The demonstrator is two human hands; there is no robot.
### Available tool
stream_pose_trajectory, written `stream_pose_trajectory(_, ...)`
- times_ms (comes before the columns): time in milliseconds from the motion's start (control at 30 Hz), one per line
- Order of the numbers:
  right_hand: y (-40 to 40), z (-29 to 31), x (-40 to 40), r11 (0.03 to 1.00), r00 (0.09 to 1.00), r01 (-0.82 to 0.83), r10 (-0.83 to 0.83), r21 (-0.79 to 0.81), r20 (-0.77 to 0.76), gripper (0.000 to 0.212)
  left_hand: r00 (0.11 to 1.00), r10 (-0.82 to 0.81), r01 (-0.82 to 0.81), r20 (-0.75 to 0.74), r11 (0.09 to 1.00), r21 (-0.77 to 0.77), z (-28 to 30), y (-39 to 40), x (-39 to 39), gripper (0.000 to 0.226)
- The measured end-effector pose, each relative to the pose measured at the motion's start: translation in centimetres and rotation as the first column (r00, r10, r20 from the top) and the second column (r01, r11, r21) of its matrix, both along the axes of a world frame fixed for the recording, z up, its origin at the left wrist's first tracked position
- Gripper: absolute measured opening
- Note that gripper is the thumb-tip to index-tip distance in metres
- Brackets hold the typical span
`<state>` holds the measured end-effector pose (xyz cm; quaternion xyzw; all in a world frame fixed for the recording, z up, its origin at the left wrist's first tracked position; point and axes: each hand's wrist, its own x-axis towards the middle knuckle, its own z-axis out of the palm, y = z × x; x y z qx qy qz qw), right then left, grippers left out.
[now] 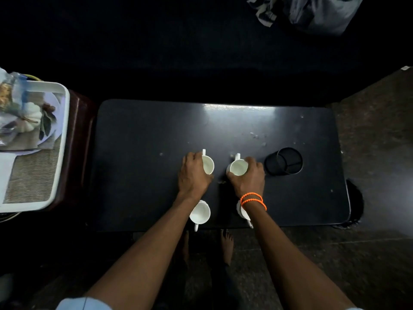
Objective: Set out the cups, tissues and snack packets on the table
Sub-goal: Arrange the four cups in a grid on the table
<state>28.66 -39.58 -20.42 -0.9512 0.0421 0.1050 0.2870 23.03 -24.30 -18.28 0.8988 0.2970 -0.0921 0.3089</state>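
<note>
Several white cups stand on the black table (138, 171). My left hand (192, 175) grips the far left cup (208, 164) from its left side; its handle points away from me. My right hand (248, 177) is wrapped around the far right cup (238, 167), whose handle also points away. Closer to me, a third cup (200, 213) shows beside my left wrist, handle toward me. A fourth cup (243, 213) is mostly hidden under my right wrist. Snack packets (11, 101) lie in the white tray (62, 135) at the left. No tissues are in sight.
A black mesh holder (285, 161) lies tipped on the table just right of my right hand. The tray rests on a dark red stool (78, 130) beside the table's left end. Crumpled cloth (312, 12) lies on the floor at the far right.
</note>
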Motion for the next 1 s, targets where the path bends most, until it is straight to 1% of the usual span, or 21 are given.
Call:
stream_pose_trajectory(133, -0.2, 0.1, 0.2, 1.000, 1.000, 0.003, -0.003, 0.020, 0.001, 0.058, 0.999, -0.022, 0.022, -0.024, 1.000, 0.020, -0.3, -0.3, -0.2, 0.070)
stream_pose_trajectory(233, -0.7, 0.6, 0.1, 0.999, 0.999, -0.038, 0.039, 0.039, -0.035, 0.068, 1.000, -0.019, 0.019, -0.001, 1.000, -0.017, -0.4, -0.1, -0.7, 0.078)
stream_pose_trajectory(333, -2.0, 1.8, -0.4, 0.999, 1.000, -0.013, 0.014, 0.043, -0.024, 0.079, 0.996, 0.075, -0.071, 0.053, 0.995, -0.071, -0.1, -0.4, -1.9, 0.091)
stream_pose_trajectory(433, -3.8, 2.9, -1.9, 0.998, 0.999, 0.047, -0.048, -0.046, -0.014, 0.077, 0.971, 0.220, -0.214, 0.094, 0.975, -0.065, 0.3, -1.6, -4.5, 0.095)
stream_pose_trajectory(533, -5.4, 3.2, -4.6, 0.986, 0.996, 0.027, -0.041, -0.165, -0.077, 0.074, 0.964, 0.261, -0.260, 0.045, 0.965, -0.030, 0.3, -3.6, -7.5, 0.101)
stream_pose_trajectory(567, -5.8, 3.2, -5.5, 0.984, 0.993, 0.018, -0.037, -0.176, -0.108, 0.075, 0.967, 0.254, -0.254, 0.014, 0.967, -0.020, 0.3, -4.4, -8.4, 0.104)
stream_pose_trajectory(633, -6.3, 3.0, -6.9, 0.989, 0.989, -0.005, -0.017, -0.149, -0.145, 0.078, 0.974, 0.221, -0.221, -0.050, 0.975, -0.013, 0.2, -5.5, -9.8, 0.106)
stream_pose_trajectory(733, -6.4, 2.6, -7.8, 0.996, 0.985, -0.025, 0.010, -0.082, -0.173, 0.071, 0.984, 0.133, -0.134, -0.119, 0.991, -0.003, -0.3, -6.4, -11.0, 0.101)
stream_pose_trajectory(800, -6.3, 2.3, -7.9, 0.996, 0.983, -0.035, 0.020, -0.080, -0.181, 0.063, 0.985, 0.083, -0.082, -0.153, 0.997, 0.011, -0.4, -6.6, -11.3, 0.089)
stream_pose_trajectory(900, -5.9, 2.3, -8.1, 0.997, 0.985, 0.018, -0.030, -0.073, -0.168, 0.056, 0.984, 0.082, -0.081, -0.160, 0.997, 0.009, -0.4, -6.6, -11.4, 0.073)
stream_pose_trajectory(1000, -5.4, 2.3, -8.3, 0.998, 0.984, 0.036, -0.045, -0.056, -0.171, 0.053, 0.984, 0.084, -0.084, -0.155, 0.996, 0.007, -0.4, -6.5, -11.3, 0.071)
